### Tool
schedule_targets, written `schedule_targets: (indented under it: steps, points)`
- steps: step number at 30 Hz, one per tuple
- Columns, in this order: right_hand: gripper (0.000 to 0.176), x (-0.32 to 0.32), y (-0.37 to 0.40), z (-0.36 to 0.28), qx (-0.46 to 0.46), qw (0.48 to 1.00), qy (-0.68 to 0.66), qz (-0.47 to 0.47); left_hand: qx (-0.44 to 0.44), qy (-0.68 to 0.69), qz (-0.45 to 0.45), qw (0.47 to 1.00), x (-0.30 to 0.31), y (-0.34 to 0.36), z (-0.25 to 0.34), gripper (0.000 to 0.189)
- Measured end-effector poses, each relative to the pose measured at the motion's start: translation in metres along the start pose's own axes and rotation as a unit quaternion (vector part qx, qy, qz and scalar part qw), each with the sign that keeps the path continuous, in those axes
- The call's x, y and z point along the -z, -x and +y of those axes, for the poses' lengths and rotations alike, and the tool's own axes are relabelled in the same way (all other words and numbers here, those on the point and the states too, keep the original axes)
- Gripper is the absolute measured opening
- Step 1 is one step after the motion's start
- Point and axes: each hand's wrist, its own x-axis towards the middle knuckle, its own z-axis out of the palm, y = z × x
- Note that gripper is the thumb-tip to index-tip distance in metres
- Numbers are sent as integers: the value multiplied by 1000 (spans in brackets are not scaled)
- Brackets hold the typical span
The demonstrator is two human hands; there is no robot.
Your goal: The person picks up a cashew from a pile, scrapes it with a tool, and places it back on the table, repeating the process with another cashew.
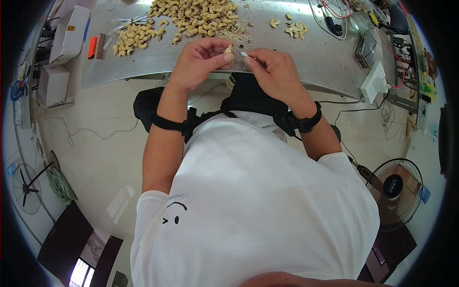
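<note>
My left hand (203,62) is closed in a pinch over the near edge of the metal table (306,62), holding a cashew nut (229,49) between thumb and fingers. Just to its right, my right hand (275,71) grips a small, thin whitish tool (244,54). The tool's tip points toward the cashew, with a small gap between them; its exact kind is too small to tell. Beyond my hands lies a big pile of cashews (201,16) with brownish skin on many. Crumbs and skin flakes (234,34) are scattered beside that pile.
A smaller cashew heap (136,37) lies left, near an orange-and-brown block (96,46). Several cashews (296,29) sit to the right. A glass jar (361,21), cables and a white power strip (375,82) occupy the right end. A fan (393,186) stands behind on the right.
</note>
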Motion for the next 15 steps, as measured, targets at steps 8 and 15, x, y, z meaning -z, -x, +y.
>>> schedule_targets:
  steps: [8,15]
  points:
    - [17,-2,2,0,24,999,-14,19,13,13,-7,1000,2,-1,-1,32]
    - [18,-3,1,0,-20,1000,-11,-17,-13,3,-11,1000,1,1,0,35]
